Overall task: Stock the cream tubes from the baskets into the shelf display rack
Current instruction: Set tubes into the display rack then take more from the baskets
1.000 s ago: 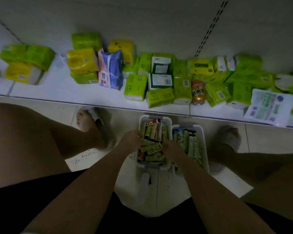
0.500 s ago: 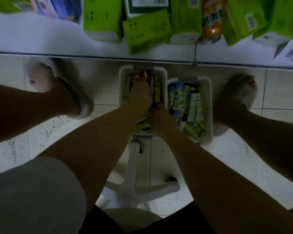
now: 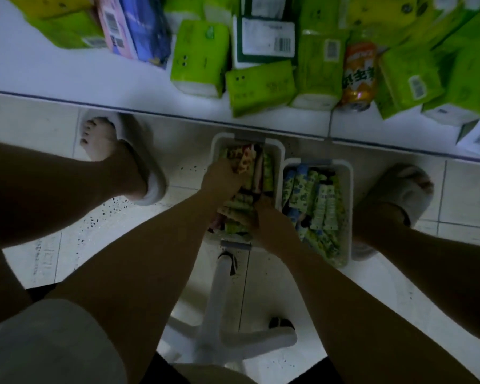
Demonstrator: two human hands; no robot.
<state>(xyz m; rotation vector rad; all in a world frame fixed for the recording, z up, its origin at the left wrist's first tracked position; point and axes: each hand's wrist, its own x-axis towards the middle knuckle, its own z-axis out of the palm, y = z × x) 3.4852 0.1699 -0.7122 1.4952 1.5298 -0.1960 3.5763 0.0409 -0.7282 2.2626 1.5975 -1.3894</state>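
Observation:
Two white baskets stand side by side on the floor below the shelf edge. The left basket (image 3: 277,151) holds mixed cream tubes (image 3: 262,173). The right basket (image 3: 347,184) is full of green and blue tubes (image 3: 316,200). Both my hands are inside the left basket. My left hand (image 3: 222,176) grips a few tubes at the far end. My right hand (image 3: 261,214) is curled round a bunch of green tubes (image 3: 236,214) at the near end. The fingertips of both hands are hidden among the tubes.
A low white shelf (image 3: 67,76) carries green tissue packs (image 3: 200,56), a pink and blue pack (image 3: 133,26), a boxed item (image 3: 263,37) and an orange can (image 3: 359,76). My feet in slippers (image 3: 139,162) flank the baskets. A white stool base (image 3: 222,314) stands under me.
My view has tilted down and come closer to the baskets. My left hand has moved to the far end of the left basket; my right hand stays at the near end.

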